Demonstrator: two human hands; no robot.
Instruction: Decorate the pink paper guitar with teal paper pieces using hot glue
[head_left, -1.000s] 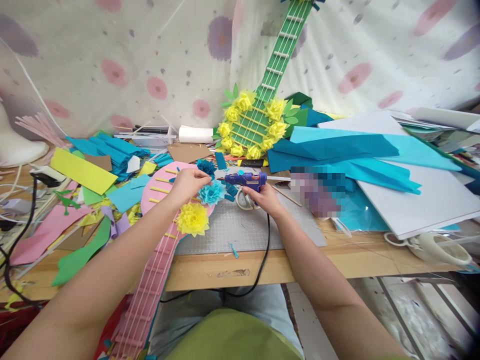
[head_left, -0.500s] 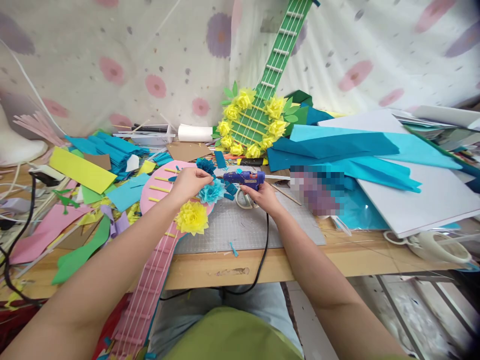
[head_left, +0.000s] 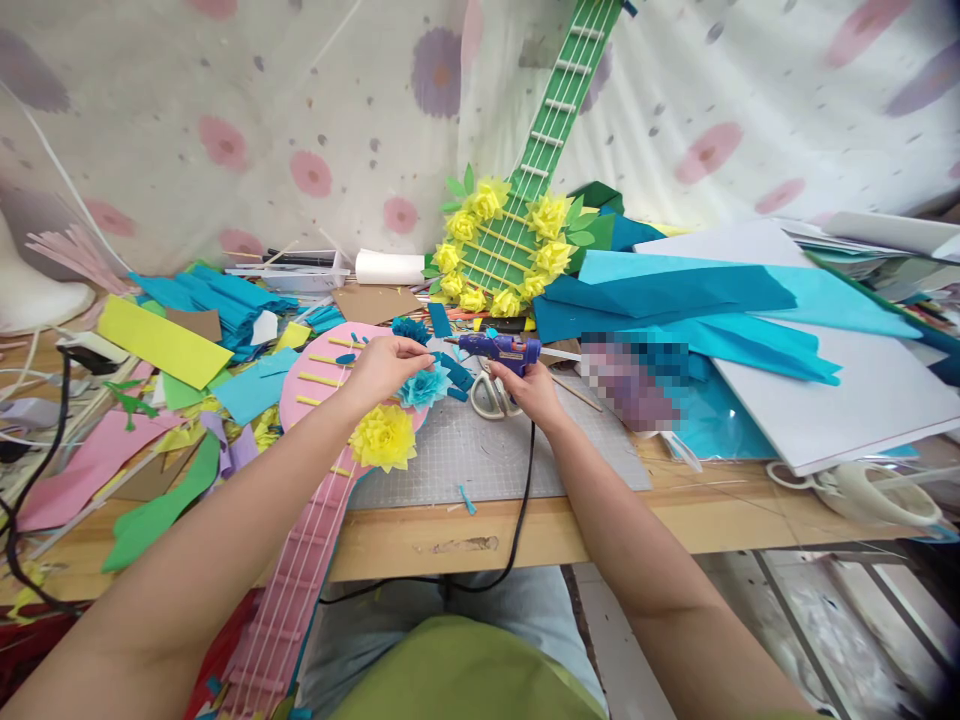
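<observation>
Two paper guitars, one glue gun and one pair of scissors lie about the hands. The right hand (head_left: pixel 536 392) is clamped on the blue glue gun (head_left: pixel 502 348), its nozzle toward the left hand. The left hand (head_left: pixel 386 370) has thumb and fingers drawn together; whether they pinch anything, I cannot tell. Under it lies the pink guitar (head_left: pixel 322 515), partly hidden by the left forearm. Three paper flowers show on its body: a dark blue one (head_left: pixel 410 330) beyond the left fingertips, a light blue one (head_left: pixel 425 384) just beside them and a yellow one (head_left: pixel 384 437) nearer the person. One green guitar (head_left: pixel 546 150), ringed with yellow flowers, leans beyond both hands. Beside the right hand and partly behind it, the white-handled scissors (head_left: pixel 491 398) rest on one grey cutting mat (head_left: pixel 442 460) on the worktop (head_left: pixel 450 550). One black cord (head_left: pixel 527 490) hangs below the right hand; blue paper (head_left: pixel 667 290) and a white board (head_left: pixel 840 400) crowd its right.
</observation>
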